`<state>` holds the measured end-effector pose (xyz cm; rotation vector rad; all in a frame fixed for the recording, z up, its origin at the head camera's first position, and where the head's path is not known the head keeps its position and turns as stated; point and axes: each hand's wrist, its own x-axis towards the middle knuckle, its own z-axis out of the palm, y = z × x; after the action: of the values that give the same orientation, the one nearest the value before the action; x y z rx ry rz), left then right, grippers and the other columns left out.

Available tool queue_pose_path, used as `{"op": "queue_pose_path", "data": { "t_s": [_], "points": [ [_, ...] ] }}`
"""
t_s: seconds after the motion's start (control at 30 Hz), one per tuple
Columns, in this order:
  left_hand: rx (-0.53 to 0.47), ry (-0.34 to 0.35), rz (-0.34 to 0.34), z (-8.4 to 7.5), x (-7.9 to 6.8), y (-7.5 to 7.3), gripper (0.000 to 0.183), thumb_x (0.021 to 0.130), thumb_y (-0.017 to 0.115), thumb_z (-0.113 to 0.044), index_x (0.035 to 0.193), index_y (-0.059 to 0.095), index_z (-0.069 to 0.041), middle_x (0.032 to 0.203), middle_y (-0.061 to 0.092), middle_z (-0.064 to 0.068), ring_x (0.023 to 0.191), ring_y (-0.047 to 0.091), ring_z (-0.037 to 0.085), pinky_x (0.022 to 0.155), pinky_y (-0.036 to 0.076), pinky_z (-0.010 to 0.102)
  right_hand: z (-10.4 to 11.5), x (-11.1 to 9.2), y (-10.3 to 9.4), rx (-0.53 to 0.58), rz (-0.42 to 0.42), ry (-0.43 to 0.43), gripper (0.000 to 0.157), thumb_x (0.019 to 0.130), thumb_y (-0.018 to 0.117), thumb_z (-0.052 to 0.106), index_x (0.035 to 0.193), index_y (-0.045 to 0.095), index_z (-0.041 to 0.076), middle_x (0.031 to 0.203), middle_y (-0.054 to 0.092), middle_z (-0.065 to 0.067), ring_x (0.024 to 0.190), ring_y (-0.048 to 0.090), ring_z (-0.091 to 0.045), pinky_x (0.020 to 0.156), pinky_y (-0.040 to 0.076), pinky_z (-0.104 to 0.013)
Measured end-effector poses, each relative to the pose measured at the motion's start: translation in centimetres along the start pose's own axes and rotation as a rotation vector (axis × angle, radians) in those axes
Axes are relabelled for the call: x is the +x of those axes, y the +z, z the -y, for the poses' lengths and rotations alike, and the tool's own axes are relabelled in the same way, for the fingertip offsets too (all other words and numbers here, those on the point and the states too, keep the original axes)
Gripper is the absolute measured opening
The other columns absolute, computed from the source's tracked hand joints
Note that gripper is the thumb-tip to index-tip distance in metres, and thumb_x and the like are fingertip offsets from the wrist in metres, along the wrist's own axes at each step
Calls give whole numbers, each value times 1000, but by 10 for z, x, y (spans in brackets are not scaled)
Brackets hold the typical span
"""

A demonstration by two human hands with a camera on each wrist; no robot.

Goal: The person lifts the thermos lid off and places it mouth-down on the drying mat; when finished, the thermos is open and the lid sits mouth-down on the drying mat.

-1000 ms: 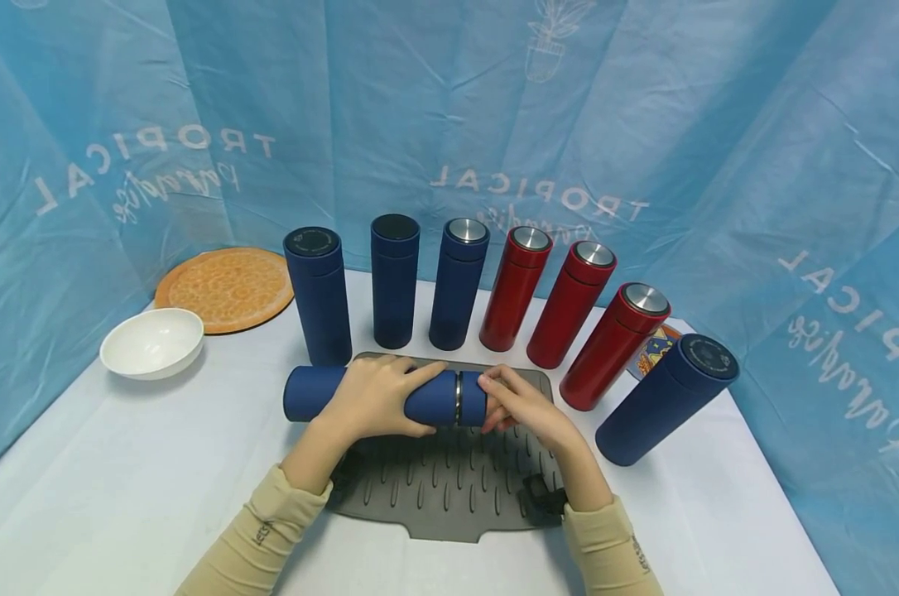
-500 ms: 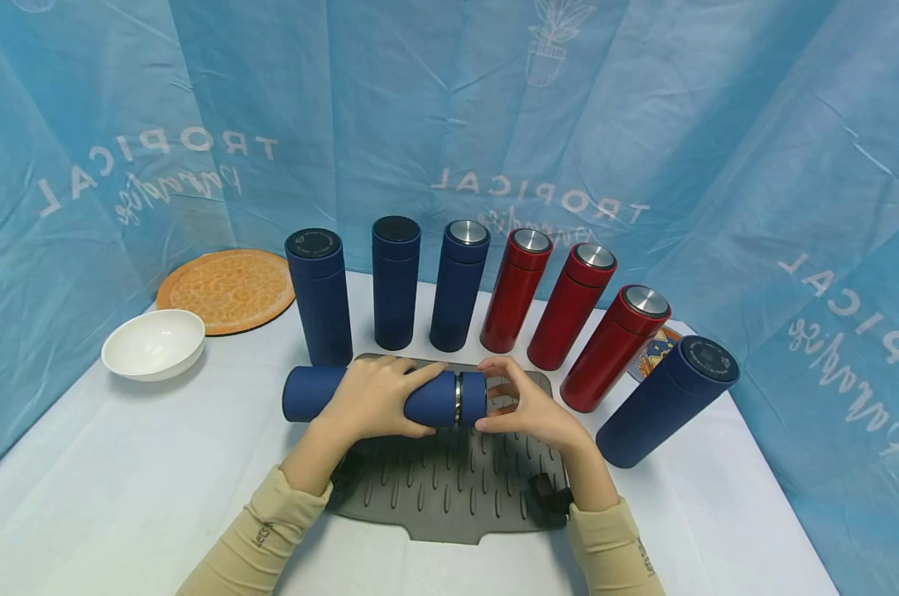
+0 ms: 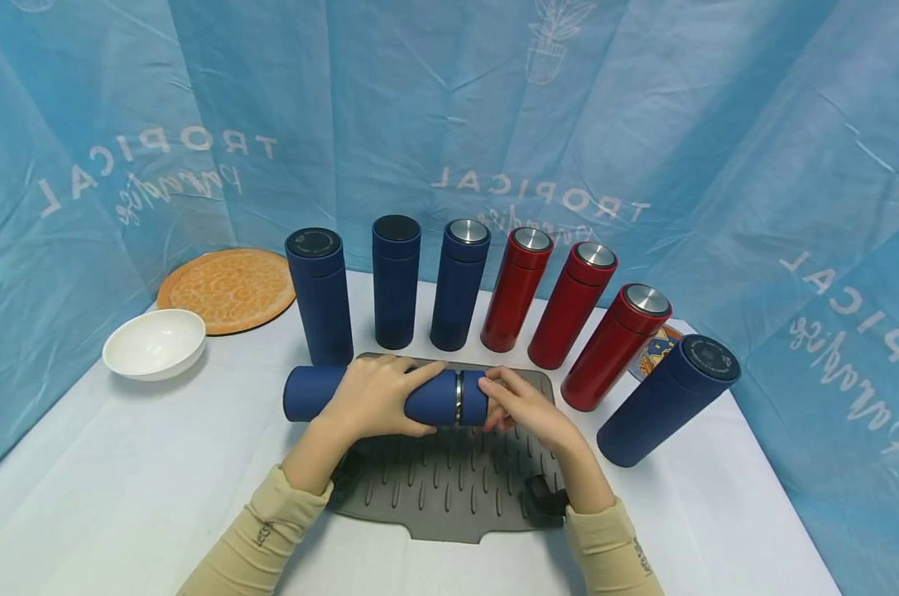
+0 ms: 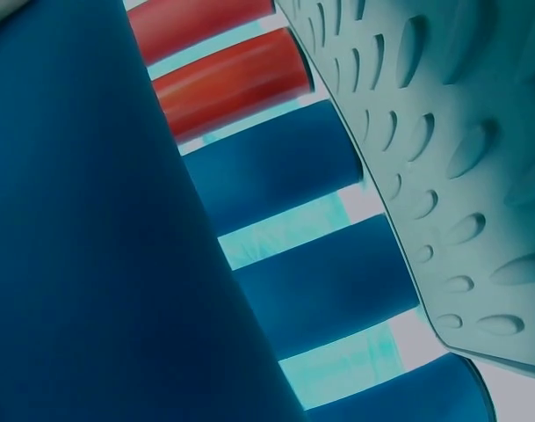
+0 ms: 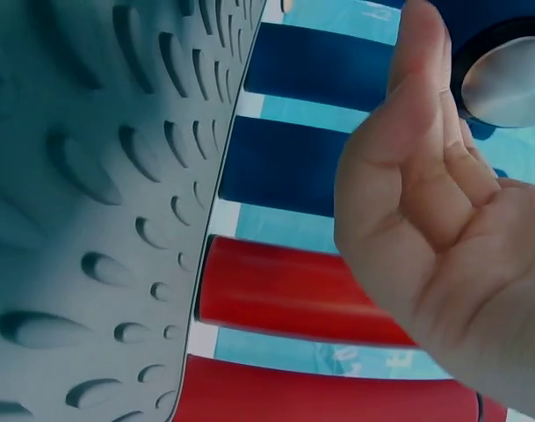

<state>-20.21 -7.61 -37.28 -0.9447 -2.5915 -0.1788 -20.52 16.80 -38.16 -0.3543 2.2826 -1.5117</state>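
One grey mat point(image 5: 100, 229), its face set with raised teardrop ridges, anchors the lot; just past its edge lie in a row two blue bottles point(image 5: 285, 167) and two red bottles point(image 5: 293, 290), backed by pale-blue cloth point(image 5: 289, 230). Well apart from the mat, beyond that row's near ends, one right hand point(image 5: 451, 211) grips one navy bottle point(image 5: 471, 16), silvery end disc point(image 5: 513, 83) ringed in black.

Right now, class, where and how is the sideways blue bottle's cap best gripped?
Grip the cap round its curved side, probably best from the right: the blue bottle is sideways, cap end pointing right, with the left hand round its body.
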Motion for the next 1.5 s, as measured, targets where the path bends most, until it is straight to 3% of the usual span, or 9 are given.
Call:
{"op": "queue_pose_path", "data": {
  "t_s": [0.2, 0.37, 0.5, 0.6, 0.77, 0.93, 1.07, 1.3, 1.5],
  "points": [
    [-2, -4, 14, -1, 0, -1, 81, 59, 74, -62, 128, 55, -26, 103, 67, 5, 86, 64, 22, 71, 52, 41, -5, -2, -6, 41, 56, -46, 58, 85, 59, 31, 133, 32, 12, 116, 50, -16, 97, 51, -27, 84, 46, -46],
    [-4, -10, 26, -1, 0, -2, 81, 59, 74, -62, 129, 54, -26, 105, 66, 5, 88, 64, 23, 74, 52, 41, -4, -3, -8, 18, 66, -143, 65, 76, 71, 20, 130, 35, 22, 131, 42, -11, 115, 42, -31, 88, 46, -41],
    [-5, -10, 24, -1, 0, -2, 81, 59, 74, -62, 129, 55, -26, 104, 66, 5, 87, 64, 22, 73, 52, 41, -3, -4, -8, 12, 81, -137, 69, 77, 70, 24, 134, 31, 26, 135, 37, -12, 117, 41, -33, 87, 47, -43],
    [-1, -5, 14, -1, 0, -1, 81, 59, 73, -63, 128, 55, -26, 103, 67, 5, 86, 64, 22, 72, 52, 40, -1, -4, -6, 30, 92, -87, 63, 87, 56, 39, 139, 23, 26, 135, 35, -16, 112, 46, -34, 84, 48, -48],
    [5, 5, -15, 0, 0, 0, 80, 58, 74, -63, 127, 56, -27, 100, 67, 4, 84, 64, 21, 69, 52, 39, 4, -4, 2, 15, 20, 1, 59, 95, 29, 53, 134, 30, 9, 101, 55, -17, 82, 62, -27, 71, 51, -42],
    [7, 9, -11, -1, 1, 0, 81, 58, 74, -63, 128, 56, -26, 100, 67, 4, 84, 64, 21, 68, 52, 40, 7, -2, 9, -11, -47, 31, 54, 97, 32, 48, 121, 41, 1, 75, 60, -10, 64, 62, -19, 61, 49, -33],
    [-1, 4, 1, -1, 1, -1, 81, 59, 73, -63, 128, 56, -26, 101, 67, 4, 85, 64, 22, 69, 52, 41, 7, -1, 10, -13, -35, 30, 50, 96, 38, 44, 126, 39, 3, 79, 61, -11, 65, 62, -22, 60, 49, -30],
    [-16, -15, 9, 1, 0, -1, 81, 58, 74, -63, 128, 55, -27, 103, 67, 5, 86, 64, 21, 72, 52, 39, 2, -3, 3, 25, 29, -18, 54, 91, 50, 37, 135, 29, 14, 102, 52, -18, 76, 55, -24, 79, 49, -45],
    [-43, -32, -4, 3, 0, -1, 82, 58, 74, -63, 129, 54, -27, 103, 67, 5, 85, 64, 21, 71, 52, 39, 1, -7, -5, 60, 39, -71, 53, 88, 56, 30, 134, 30, 22, 126, 40, -21, 98, 52, -31, 86, 44, -55]
  ]
}}
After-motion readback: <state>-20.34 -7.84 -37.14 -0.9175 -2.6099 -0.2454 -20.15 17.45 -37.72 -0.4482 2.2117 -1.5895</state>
